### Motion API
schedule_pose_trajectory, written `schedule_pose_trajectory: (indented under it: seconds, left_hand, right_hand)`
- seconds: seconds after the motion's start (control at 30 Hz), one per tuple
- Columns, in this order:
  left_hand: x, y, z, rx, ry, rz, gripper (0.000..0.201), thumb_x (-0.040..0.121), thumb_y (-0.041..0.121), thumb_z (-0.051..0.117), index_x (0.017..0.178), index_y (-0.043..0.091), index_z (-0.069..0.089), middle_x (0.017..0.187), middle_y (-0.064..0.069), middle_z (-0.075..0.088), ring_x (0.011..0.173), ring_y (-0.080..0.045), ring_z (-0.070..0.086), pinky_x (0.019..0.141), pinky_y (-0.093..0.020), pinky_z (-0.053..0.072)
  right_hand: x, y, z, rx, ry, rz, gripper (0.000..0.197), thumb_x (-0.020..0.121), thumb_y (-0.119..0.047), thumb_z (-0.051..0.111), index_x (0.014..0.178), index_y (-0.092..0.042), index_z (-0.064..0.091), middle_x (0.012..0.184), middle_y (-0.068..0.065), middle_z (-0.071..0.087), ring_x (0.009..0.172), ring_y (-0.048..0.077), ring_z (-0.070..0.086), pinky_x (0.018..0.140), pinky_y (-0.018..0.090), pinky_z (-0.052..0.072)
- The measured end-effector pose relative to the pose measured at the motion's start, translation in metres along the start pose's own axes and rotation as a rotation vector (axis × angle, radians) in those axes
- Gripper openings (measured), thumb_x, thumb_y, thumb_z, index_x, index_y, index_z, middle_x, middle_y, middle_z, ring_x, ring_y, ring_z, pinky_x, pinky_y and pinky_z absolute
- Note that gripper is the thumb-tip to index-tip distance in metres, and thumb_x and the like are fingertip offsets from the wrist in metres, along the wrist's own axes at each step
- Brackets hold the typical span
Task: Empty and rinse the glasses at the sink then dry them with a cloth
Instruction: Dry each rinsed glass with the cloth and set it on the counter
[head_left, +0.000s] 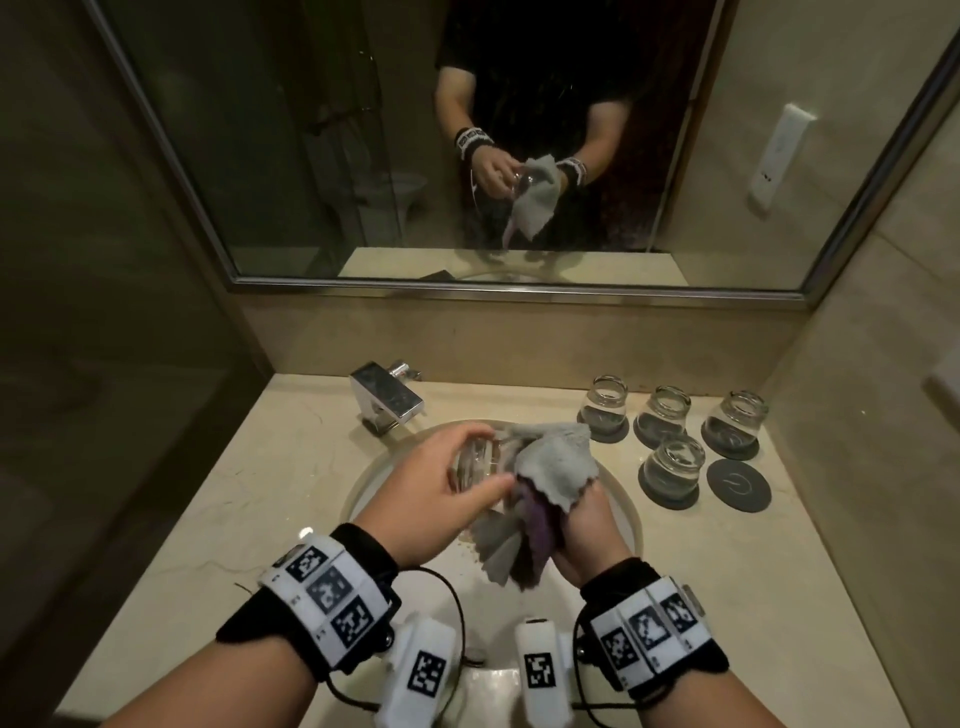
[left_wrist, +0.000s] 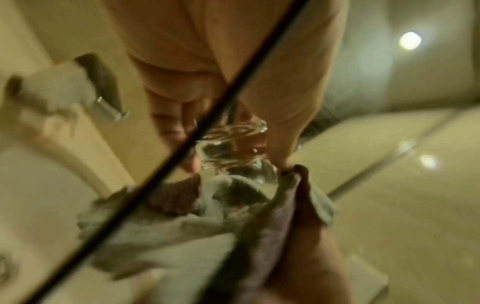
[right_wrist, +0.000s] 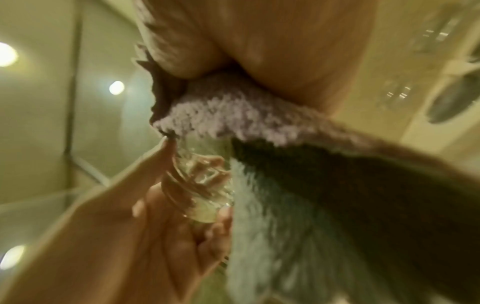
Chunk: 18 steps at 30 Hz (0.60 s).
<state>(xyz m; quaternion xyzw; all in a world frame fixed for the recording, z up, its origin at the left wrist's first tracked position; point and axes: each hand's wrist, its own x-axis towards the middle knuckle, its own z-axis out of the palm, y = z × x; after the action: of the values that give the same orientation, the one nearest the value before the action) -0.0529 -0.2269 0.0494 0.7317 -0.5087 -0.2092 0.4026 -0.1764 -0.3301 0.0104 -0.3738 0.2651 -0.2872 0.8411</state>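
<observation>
Wrist bands with black-and-white square markers sit closest to the head camera, one on each forearm, above the front rim of the white oval sink basin (head_left: 631, 525). Both hands are held over the basin. The left hand (head_left: 441, 486) has fingers and thumb curled round a clear round drinking glass (head_left: 475, 462), held on its side with the mouth toward the right. The left wrist view shows the glass (left_wrist: 233, 144) between the thumb and the fingers, its mouth meeting the cloth; this view is blurred. The right hand (head_left: 584, 530) grips a grey microfibre cloth with a purple underside and scalloped edges (head_left: 550, 460). The cloth is bunched against the mouth of the glass; its loose end hangs down between the two hands. In the right wrist view the cloth (right_wrist: 298, 185) covers the right side of the glass (right_wrist: 202, 181).

On the beige marble tabletop (head_left: 208, 499), right of the basin, four further clear glasses (head_left: 672, 465) stand upright, each on a dark round coaster. One more dark round coaster (head_left: 737, 483) lies bare just beside the nearest glass. A chrome rectangular tap (head_left: 387, 397) stands behind the basin on the left. A wall mirror (head_left: 467, 156) above the tabletop reflects the person's hands, glass and cloth.
</observation>
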Motion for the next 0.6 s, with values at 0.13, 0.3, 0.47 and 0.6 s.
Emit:
schedule_pose_trajectory:
  seconds: [0.13, 0.3, 0.47, 0.6]
  left_hand:
    - [-0.002, 0.000, -0.001, 0.067, 0.008, 0.089, 0.056, 0.085, 0.052, 0.065, 0.136, 0.036, 0.045, 0.123, 0.019, 0.052, 0.105, 0.000, 0.058, 0.083, -0.015, 0.047]
    - [0.006, 0.001, -0.001, -0.267, 0.015, -0.207, 0.037, 0.085, 0.052, 0.060, 0.108, 0.024, 0.059, 0.091, -0.001, 0.066, 0.066, -0.018, 0.066, 0.062, -0.034, 0.053]
    - [-0.002, -0.003, -0.003, 0.052, 0.000, 0.069, 0.052, 0.084, 0.044, 0.069, 0.132, 0.038, 0.050, 0.120, 0.023, 0.055, 0.093, -0.002, 0.060, 0.082, -0.026, 0.054]
    - [0.002, 0.005, 0.001, -0.305, 0.004, -0.215, 0.037, 0.082, 0.053, 0.061, 0.113, 0.031, 0.056, 0.110, 0.006, 0.061, 0.068, -0.014, 0.067, 0.071, -0.042, 0.058]
  right_hand:
    - [-0.001, -0.004, 0.004, 0.125, 0.007, 0.068, 0.068, 0.069, -0.031, 0.079, 0.120, 0.006, 0.055, 0.115, 0.030, 0.058, 0.105, 0.040, 0.056, 0.098, 0.059, 0.042]
    - [-0.003, -0.008, 0.001, 0.056, -0.006, 0.036, 0.015, 0.087, -0.014, 0.060, 0.098, -0.008, 0.068, 0.094, 0.023, 0.066, 0.081, 0.036, 0.064, 0.082, 0.057, 0.051]
    - [-0.004, -0.018, 0.002, 0.165, 0.027, 0.135, 0.050, 0.084, -0.023, 0.067, 0.124, 0.002, 0.052, 0.134, 0.032, 0.050, 0.124, 0.047, 0.049, 0.107, 0.062, 0.034]
    - [-0.006, -0.012, -0.001, 0.118, -0.005, 0.054, 0.025, 0.089, -0.002, 0.056, 0.114, -0.002, 0.055, 0.091, 0.017, 0.065, 0.071, 0.027, 0.064, 0.073, 0.050, 0.050]
